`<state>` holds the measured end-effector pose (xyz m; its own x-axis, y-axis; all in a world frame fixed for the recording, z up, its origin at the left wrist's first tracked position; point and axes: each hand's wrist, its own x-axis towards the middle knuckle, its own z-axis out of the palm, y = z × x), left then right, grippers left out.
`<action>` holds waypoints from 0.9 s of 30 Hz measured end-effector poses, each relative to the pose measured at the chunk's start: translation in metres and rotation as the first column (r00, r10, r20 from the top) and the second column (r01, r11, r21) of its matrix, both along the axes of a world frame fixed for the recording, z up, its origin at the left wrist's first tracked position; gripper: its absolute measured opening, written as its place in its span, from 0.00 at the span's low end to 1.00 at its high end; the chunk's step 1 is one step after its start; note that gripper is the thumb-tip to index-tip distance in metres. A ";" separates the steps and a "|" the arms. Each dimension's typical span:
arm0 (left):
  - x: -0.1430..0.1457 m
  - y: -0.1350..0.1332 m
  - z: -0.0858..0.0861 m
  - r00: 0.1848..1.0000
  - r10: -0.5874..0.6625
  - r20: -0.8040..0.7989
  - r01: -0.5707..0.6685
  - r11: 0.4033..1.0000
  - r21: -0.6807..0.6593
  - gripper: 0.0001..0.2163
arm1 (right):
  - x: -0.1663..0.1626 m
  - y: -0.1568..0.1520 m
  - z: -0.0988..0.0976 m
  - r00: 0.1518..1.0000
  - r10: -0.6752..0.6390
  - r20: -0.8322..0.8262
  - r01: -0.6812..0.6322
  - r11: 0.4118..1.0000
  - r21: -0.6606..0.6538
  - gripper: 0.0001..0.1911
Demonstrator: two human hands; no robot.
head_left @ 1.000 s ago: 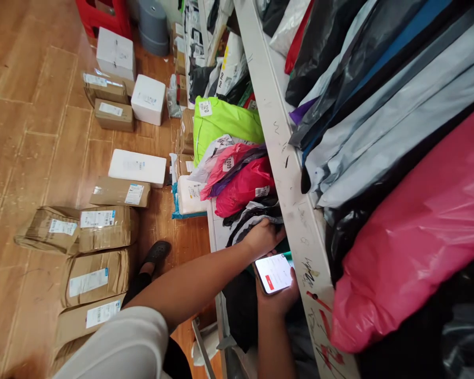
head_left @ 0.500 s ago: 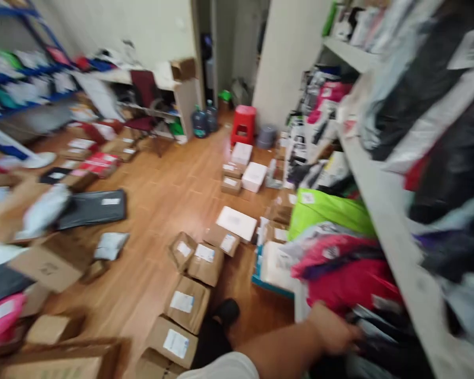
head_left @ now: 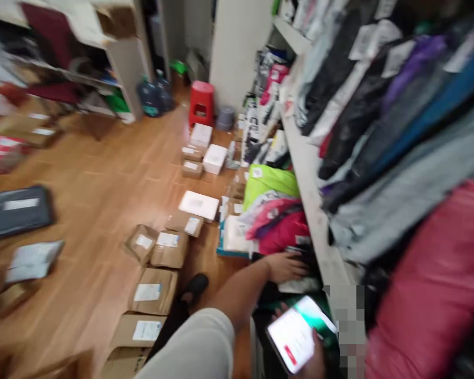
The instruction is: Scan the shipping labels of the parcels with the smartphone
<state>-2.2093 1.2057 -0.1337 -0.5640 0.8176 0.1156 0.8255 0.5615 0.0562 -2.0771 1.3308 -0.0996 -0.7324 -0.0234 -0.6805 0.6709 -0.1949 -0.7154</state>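
My left hand (head_left: 286,267) reaches into the lower shelf and lies with fingers stretched on dark poly-bag parcels (head_left: 306,258), just below a pink parcel (head_left: 280,237). My right hand (head_left: 318,363) is low at the bottom edge and holds a phone (head_left: 294,337) with a lit white screen, tilted, near the white shelf edge (head_left: 308,200). A lime-green parcel (head_left: 269,181) lies further back on the same lower shelf. The view is motion-blurred.
The upper shelf is packed with grey, black, blue and pink bags (head_left: 430,273). Labelled cardboard boxes (head_left: 154,292) and white boxes (head_left: 214,158) line the wooden floor beside the rack. A red stool (head_left: 200,102), water jugs (head_left: 150,97) and my shoe (head_left: 195,284) are also there.
The view swung up across the room and has dropped back toward the rack. The phone has come back into view. My left hand stays on the lower-shelf parcels.
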 end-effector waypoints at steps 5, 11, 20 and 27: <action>0.023 0.049 -0.079 0.968 0.246 -0.039 -0.233 0.949 0.212 0.21 | 0.026 0.017 -0.026 0.986 -0.123 0.108 0.144 0.967 -0.210 0.40; 0.045 0.073 -0.096 0.869 0.488 0.075 -0.491 0.835 0.248 0.23 | 0.045 0.019 -0.049 0.969 -0.247 -0.002 0.236 0.928 -0.287 0.36; 0.050 0.064 -0.102 0.806 0.575 0.144 -0.586 0.739 0.332 0.23 | 0.052 0.011 -0.040 0.951 -0.271 -0.150 0.156 0.839 -0.521 0.33; 0.046 0.070 -0.100 0.795 0.583 0.166 -0.606 0.762 0.229 0.24 | 0.060 0.006 -0.027 0.974 -0.195 -0.120 0.107 0.852 -0.512 0.50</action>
